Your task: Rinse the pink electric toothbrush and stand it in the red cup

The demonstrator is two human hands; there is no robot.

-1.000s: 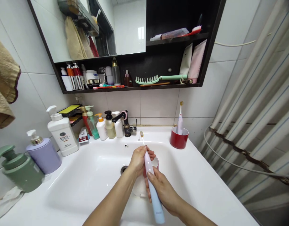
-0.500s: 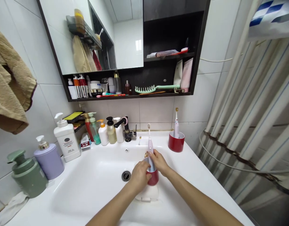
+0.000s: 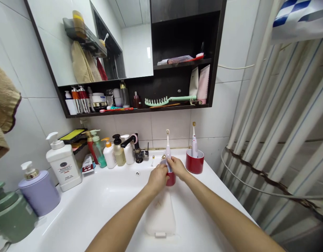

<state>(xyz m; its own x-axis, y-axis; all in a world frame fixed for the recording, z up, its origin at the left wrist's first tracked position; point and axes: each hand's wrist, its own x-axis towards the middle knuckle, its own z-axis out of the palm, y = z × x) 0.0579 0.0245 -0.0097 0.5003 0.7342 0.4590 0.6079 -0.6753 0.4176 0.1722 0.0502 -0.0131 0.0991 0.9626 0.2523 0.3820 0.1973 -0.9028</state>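
Note:
Over the back part of the sink (image 3: 98,206), my left hand (image 3: 158,177) is closed on the rim and side of a small red cup (image 3: 171,179) with a pale inside. A pale pink electric toothbrush (image 3: 168,148) stands upright in that cup, bristles at the top. My right hand (image 3: 178,168) is closed round the lower part of its handle, against the cup's right side. Below the cup, a whitish translucent flat case (image 3: 160,217) lies in the sink. To the right, a second red cup (image 3: 194,162) holds another electric toothbrush (image 3: 194,145) on the sink's rim.
A black faucet (image 3: 137,148) stands behind the sink, with several pump bottles (image 3: 119,150) left of it. A purple pump bottle (image 3: 40,192) and a green one (image 3: 14,217) line the left rim. Above hangs a dark mirror cabinet (image 3: 177,84); pipes (image 3: 256,140) run along the right.
Both hands have carried the red cup and toothbrush away from me, toward the sink's back rim. More of the whitish case now shows. The view has shifted slightly.

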